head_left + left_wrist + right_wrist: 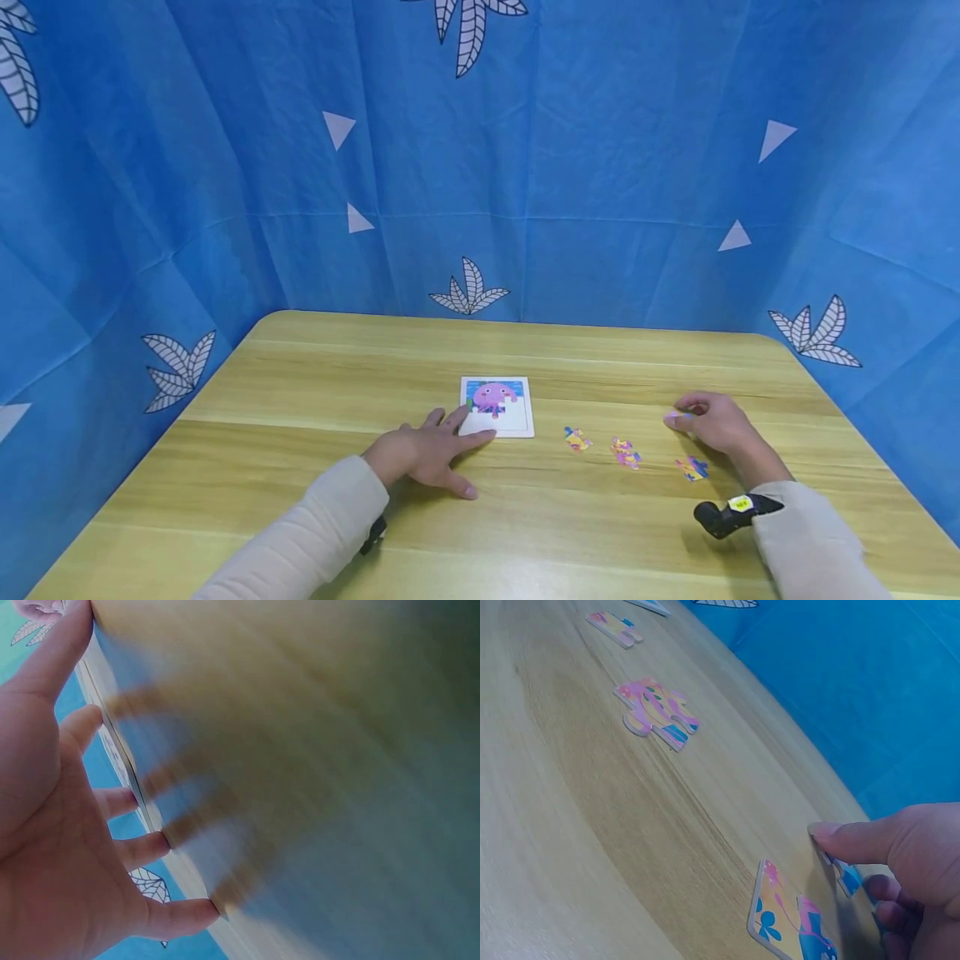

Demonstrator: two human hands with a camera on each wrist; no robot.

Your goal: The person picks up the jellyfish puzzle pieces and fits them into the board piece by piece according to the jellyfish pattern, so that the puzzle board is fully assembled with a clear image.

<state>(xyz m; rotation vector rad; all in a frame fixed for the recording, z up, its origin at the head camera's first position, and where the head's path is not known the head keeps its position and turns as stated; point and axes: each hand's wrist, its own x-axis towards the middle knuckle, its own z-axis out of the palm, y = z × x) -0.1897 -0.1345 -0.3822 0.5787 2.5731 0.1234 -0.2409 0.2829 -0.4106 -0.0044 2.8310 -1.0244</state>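
Note:
A square white puzzle board [516, 425] lies on the table, its upper part filled with a pink octopus picture and its lower part plain white. My left hand [429, 454] spreads its fingers at the board's lower left, with fingertips over the frame. In the left wrist view its fingertips [196, 916] come down at the tabletop. Off to the right, my right hand [718, 423] pinches a small jigsaw piece [847, 877] with blue on it, partly hidden by the thumb and fingers. Just below that hand lies a yellow and blue jigsaw piece [693, 469].
Between the hands lie two more jigsaw pieces, a yellow one [577, 439] near the board and a pink and yellow one [626, 453] in the middle. The wooden table [360, 358] ends at a blue curtain [600, 167] behind and at the sides.

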